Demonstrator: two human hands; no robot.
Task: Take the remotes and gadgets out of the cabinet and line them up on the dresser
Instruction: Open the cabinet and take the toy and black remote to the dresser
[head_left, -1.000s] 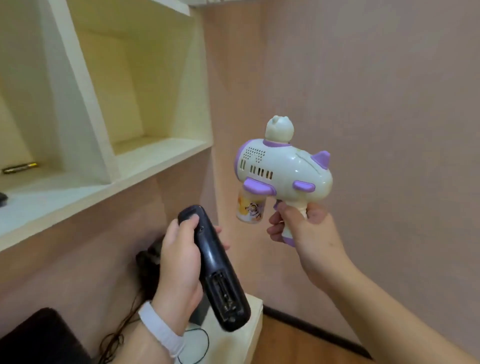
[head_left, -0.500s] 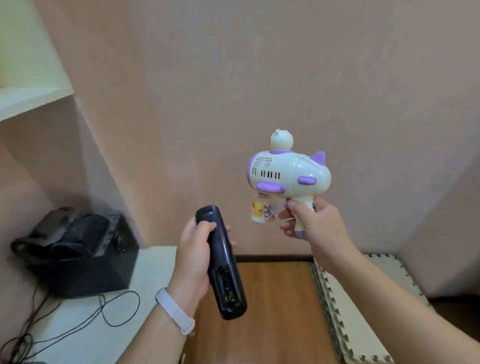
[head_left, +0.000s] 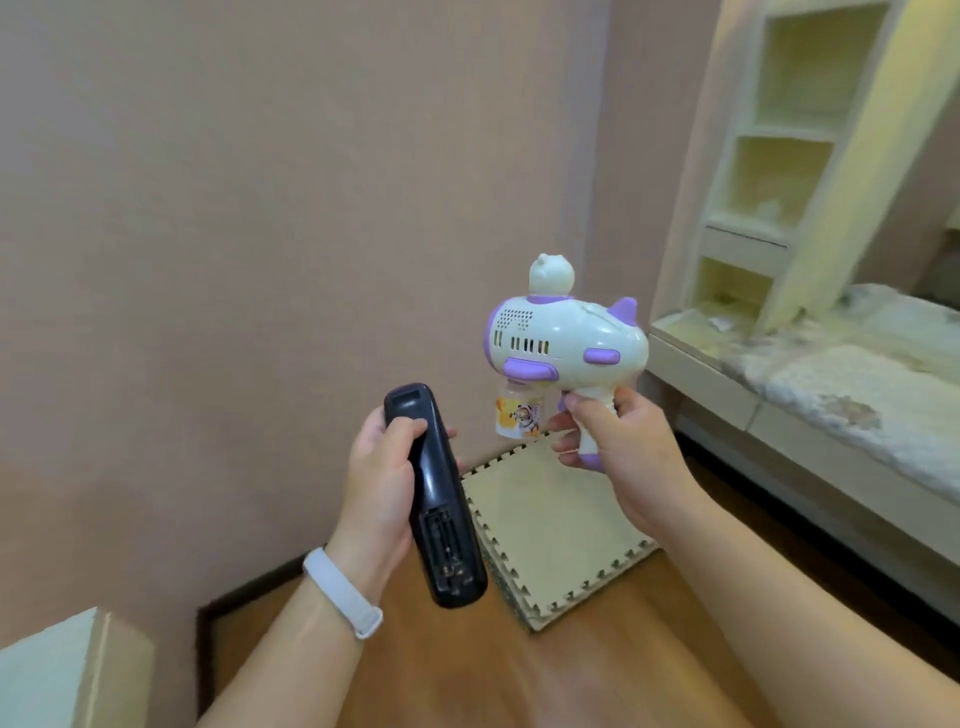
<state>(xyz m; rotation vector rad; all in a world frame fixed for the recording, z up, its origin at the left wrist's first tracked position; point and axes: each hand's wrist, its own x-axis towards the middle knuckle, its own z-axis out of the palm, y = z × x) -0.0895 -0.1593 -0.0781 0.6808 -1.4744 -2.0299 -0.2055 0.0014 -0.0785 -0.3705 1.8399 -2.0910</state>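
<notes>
Two hands grip things: left hand (head_left: 382, 483) the black remote (head_left: 434, 499), right hand (head_left: 618, 452) the toy gun (head_left: 566, 348)

Pink walls (head_left: 260, 208), wood floor (head_left: 519, 675) — cream shelving (head_left: 779, 156)

remote (head_left: 434, 493) button side: turned away | toy gun (head_left: 566, 338) grip: hidden in right hand (head_left: 623, 457) | shelf unit (head_left: 769, 156): blurred

A jigsaw-edged foam mat (head_left: 550, 525) is laid on the wood floor (head_left: 597, 670) near the pink wall (head_left: 260, 208). A bed (head_left: 852, 384) with a patterned cover is seen at right. Open cream shelves (head_left: 779, 156) stand at its far end.
</notes>
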